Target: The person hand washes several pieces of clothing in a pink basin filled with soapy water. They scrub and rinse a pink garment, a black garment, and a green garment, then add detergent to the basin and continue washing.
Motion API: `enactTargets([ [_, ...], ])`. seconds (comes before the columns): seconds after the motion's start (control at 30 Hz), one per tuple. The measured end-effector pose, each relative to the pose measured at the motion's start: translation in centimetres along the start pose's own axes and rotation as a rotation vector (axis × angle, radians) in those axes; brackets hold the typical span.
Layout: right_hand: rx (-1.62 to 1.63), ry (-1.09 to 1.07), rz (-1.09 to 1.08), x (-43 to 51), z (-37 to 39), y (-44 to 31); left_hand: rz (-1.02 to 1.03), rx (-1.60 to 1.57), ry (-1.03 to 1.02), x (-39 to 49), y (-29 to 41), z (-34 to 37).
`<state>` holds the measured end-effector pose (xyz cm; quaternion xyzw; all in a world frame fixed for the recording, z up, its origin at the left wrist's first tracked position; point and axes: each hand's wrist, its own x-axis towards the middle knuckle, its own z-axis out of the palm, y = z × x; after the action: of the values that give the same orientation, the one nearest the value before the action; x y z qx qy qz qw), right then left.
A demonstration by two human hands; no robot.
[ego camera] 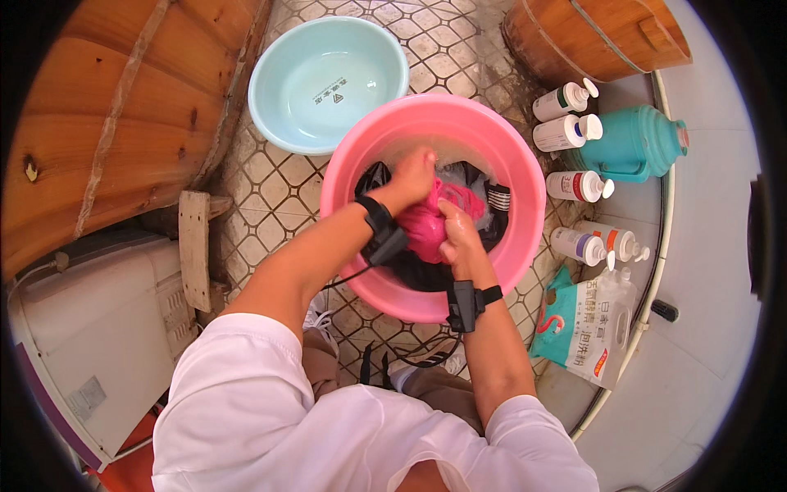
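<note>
A pink plastic basin (519, 147) on the tiled floor holds sudsy water and dark wet clothes (418, 273), one piece with a white striped patch. Both of my hands are over it, on a bunched bright pink wet cloth (424, 230). My left hand (415, 175) is at the cloth's upper left, its fingers curled, with the grip partly hidden. My right hand (460, 234) grips the cloth's right side. Each wrist wears a black strapped device with a cable.
A light blue basin (329, 80) stands behind the pink one. Along the right wall are several pump bottles (572, 184), a teal thermos flask (639, 144) and a detergent pouch (584, 326). A wooden tub (596, 37) stands at the upper right, a wooden stool (195, 249) at left.
</note>
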<state>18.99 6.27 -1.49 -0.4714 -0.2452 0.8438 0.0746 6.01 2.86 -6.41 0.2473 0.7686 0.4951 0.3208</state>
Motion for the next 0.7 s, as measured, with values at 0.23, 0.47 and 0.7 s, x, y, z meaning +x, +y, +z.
enactTargets([
  [0.23,-0.128,-0.039,-0.105,-0.8,-2.7,-6.4,0.047,0.215,-0.165,0.5,3.5,-6.0],
  [0.47,-0.151,-0.135,-0.301,-2.6,-0.9,-9.4,0.274,-0.007,-0.170,0.2,6.3,-9.4],
  [0.7,-0.132,-0.235,-0.222,-2.6,-1.5,-7.7,0.139,-0.220,-0.270,-3.4,6.9,-5.6],
])
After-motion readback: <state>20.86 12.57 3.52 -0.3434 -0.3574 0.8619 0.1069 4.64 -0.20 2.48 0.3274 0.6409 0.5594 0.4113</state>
